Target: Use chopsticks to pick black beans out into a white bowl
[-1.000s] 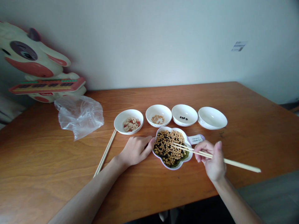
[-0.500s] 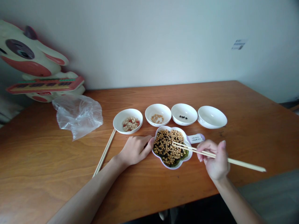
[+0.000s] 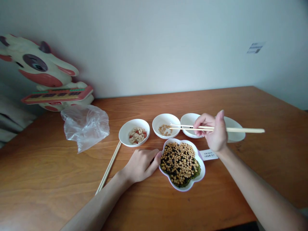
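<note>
My left hand [image 3: 141,165] pinches the left rim of a flower-shaped white dish [image 3: 202,175] with a lilac edge. Soybeans, black beans and green mung beans fill it together. In my right hand [image 3: 216,134] is a pair of chopsticks [image 3: 247,130], their tips over a white bowl [image 3: 156,124] that holds a few soybeans. Whether a bean sits between the tips I cannot tell. Behind my right hand, a third bowl [image 3: 189,117] is partly covered; a dark bit shows in it. A fourth bowl [image 3: 237,138] is also partly hidden by the hand and chopsticks.
The leftmost bowl [image 3: 122,133] holds pale flat seeds with reddish pieces. Spare chopsticks [image 3: 109,168] lie beside my left forearm. A crumpled clear plastic bag [image 3: 86,126] and a cow-shaped toy keyboard [image 3: 57,93] stand at the left. A wall rises behind the wooden table [image 3: 43,170].
My right hand has lifted the chopsticks from the flower-shaped dish up and away to the soybean bowl. My left hand stays at the dish's rim. The view has shifted slightly.
</note>
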### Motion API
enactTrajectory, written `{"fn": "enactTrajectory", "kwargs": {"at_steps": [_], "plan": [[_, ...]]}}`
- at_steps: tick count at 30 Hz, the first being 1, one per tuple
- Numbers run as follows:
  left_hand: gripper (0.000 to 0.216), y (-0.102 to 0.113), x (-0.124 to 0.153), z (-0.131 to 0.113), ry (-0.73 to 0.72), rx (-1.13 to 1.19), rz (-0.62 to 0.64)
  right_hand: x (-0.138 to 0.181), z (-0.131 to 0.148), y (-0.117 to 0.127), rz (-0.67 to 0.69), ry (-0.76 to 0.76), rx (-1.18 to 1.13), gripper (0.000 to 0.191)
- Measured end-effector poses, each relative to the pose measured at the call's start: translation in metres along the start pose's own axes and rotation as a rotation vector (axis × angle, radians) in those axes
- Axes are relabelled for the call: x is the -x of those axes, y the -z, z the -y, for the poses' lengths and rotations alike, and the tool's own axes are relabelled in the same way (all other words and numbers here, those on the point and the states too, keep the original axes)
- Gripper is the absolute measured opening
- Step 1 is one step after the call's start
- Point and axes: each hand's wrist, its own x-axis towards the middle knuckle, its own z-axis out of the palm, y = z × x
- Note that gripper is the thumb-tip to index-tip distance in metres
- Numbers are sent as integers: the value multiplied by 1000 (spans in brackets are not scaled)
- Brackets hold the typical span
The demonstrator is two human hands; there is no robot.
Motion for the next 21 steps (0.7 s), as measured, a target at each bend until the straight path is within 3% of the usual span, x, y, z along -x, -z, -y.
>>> {"fn": "enactTrajectory", "kwargs": {"at_steps": [3, 10, 21], "plan": [[39, 1, 0, 1, -8, 6, 9, -11, -5, 6, 75, 13, 47, 80], [35, 2, 8, -4, 25, -81, -37, 4, -7, 23, -87, 8, -11, 77], [30, 18, 27, 3, 111, -136, -86, 16, -15, 23, 11, -3, -16, 79]]}}
